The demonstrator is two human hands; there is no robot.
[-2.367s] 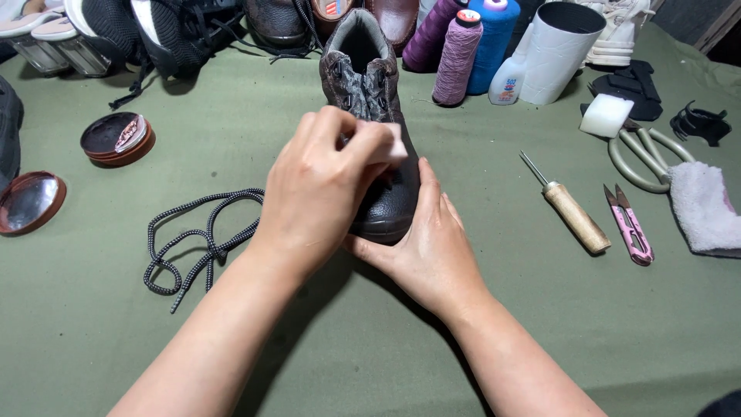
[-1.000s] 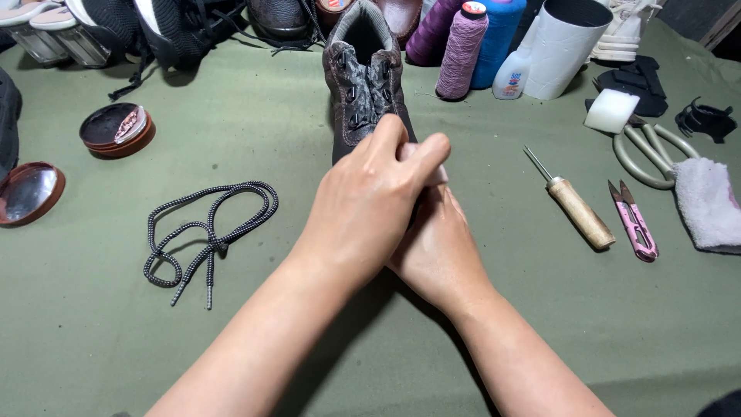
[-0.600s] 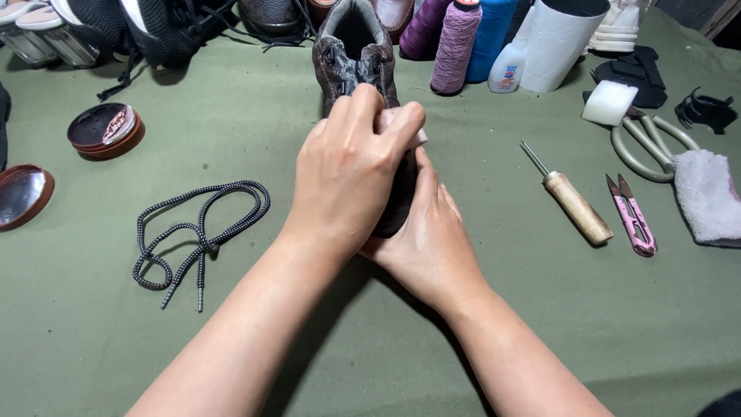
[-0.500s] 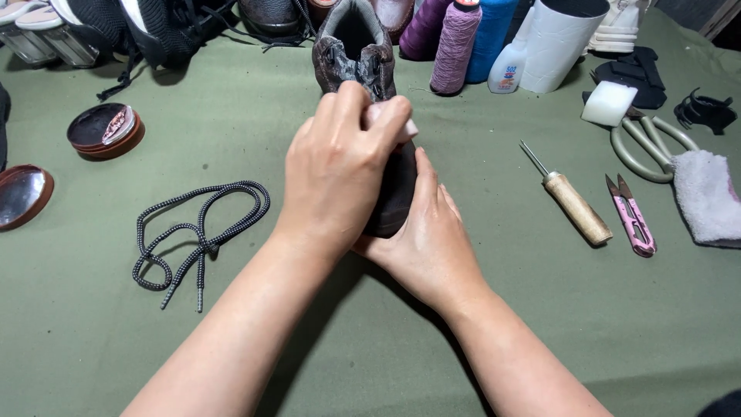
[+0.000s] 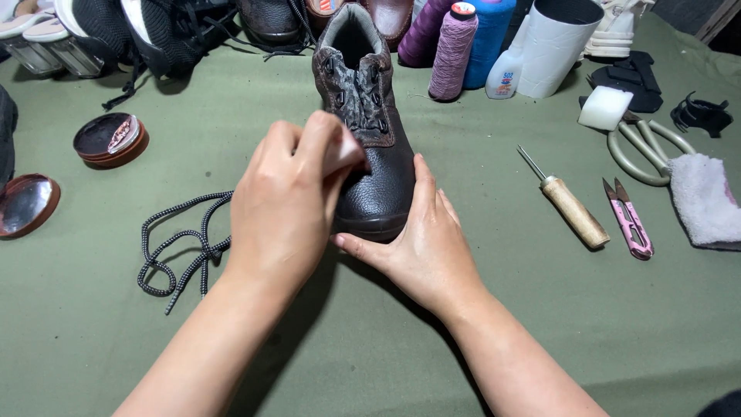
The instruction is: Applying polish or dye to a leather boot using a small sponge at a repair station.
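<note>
A dark leather ankle boot point(image 5: 372, 147) without laces stands on the green cloth, toe toward me. My left hand point(image 5: 284, 202) is closed around a small pale cloth pad point(image 5: 341, 151) and presses it against the left side of the boot's upper. Cupped around the toe cap from the right and below, my right hand point(image 5: 421, 245) has its fingers spread flat on the leather and sole edge. A speckled black-and-white shoelace point(image 5: 179, 241) lies loose just left of my left wrist.
An open polish tin point(image 5: 108, 139) and its lid point(image 5: 25, 204) lie at the left. Thread cones point(image 5: 452, 51), a small bottle and a white tube stand behind the boot. An awl point(image 5: 566, 202), pink snips point(image 5: 629, 222), scissors point(image 5: 647, 147) and a rag point(image 5: 704, 202) are on the right. Other shoes line the far edge.
My left hand has slid from on top of the boot down to its left side with the pad, uncovering the toe. The right hand stays under the toe.
</note>
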